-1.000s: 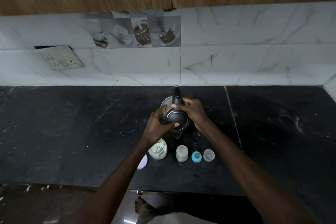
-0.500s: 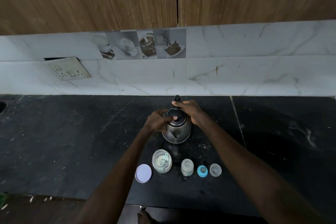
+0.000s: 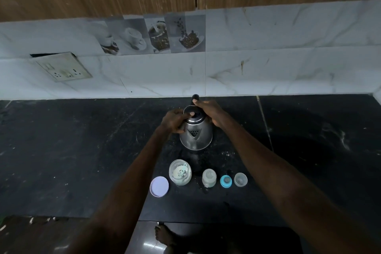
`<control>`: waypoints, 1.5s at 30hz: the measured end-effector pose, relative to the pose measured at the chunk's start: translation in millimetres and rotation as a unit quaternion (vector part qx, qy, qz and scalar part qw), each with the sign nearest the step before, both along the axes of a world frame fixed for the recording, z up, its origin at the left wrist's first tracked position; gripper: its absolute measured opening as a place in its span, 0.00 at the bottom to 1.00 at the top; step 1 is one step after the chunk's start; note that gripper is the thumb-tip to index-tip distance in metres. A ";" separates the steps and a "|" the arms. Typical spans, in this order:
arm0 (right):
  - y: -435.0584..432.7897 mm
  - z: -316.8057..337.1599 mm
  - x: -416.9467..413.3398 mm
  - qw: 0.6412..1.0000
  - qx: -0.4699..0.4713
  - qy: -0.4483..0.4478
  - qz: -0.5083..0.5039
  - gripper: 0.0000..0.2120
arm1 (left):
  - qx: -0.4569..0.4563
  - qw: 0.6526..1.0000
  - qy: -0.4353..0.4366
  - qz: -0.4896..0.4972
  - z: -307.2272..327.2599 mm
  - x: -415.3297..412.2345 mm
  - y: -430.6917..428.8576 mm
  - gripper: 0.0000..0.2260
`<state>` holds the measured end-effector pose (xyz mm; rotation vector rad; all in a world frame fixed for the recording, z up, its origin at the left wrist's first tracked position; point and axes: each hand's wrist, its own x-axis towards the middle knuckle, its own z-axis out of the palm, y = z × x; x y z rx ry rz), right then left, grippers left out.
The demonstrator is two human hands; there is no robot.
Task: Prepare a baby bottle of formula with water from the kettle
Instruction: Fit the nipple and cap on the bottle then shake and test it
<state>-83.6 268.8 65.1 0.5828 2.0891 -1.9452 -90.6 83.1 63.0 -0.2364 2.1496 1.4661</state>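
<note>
A steel kettle (image 3: 195,137) with a black lid stands on the dark counter (image 3: 82,150), spout towards me. My right hand (image 3: 210,112) grips its black handle at the back. My left hand (image 3: 174,120) rests against the kettle's left side, thumb on the lid. In front of it, in a row, stand an open jar of white formula powder (image 3: 180,172) with a scoop inside, the clear baby bottle (image 3: 209,177), a blue teat ring (image 3: 226,181) and a clear cap (image 3: 240,179). The jar's pale round lid (image 3: 159,186) lies flat at the left.
A marble-tiled backsplash runs behind the counter, with a socket plate (image 3: 64,67) at the left. Wooden cabinets hang above. The counter's front edge lies just below the row of items, and my bare foot (image 3: 165,236) shows on the floor.
The kettle has been set upright from a forward tilt, with both hands still on it. The view has lifted, so the counter items sit lower in frame.
</note>
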 end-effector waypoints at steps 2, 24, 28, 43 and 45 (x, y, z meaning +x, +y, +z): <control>2.3 7.1 11.6 1.000 0.007 0.016 0.015 0.17 | 0.015 1.000 -0.001 -0.005 2.1 2.5 0.5 0.21; 31.4 -106.5 232.0 0.705 0.583 0.050 0.401 0.14 | -0.194 0.938 0.233 -0.167 -102.8 236.7 36.1 0.38; 29.4 -87.4 224.6 0.719 0.587 0.054 0.369 0.18 | -0.200 0.937 0.230 -0.172 -102.3 234.9 35.1 0.28; -13.1 -48.6 212.8 0.793 0.475 0.159 0.347 0.18 | -0.105 0.962 0.242 -0.073 -118.7 217.8 28.7 0.15; -13.7 -46.5 210.7 0.784 0.485 0.150 0.357 0.17 | -0.093 0.963 0.243 -0.074 -118.0 217.7 27.6 0.16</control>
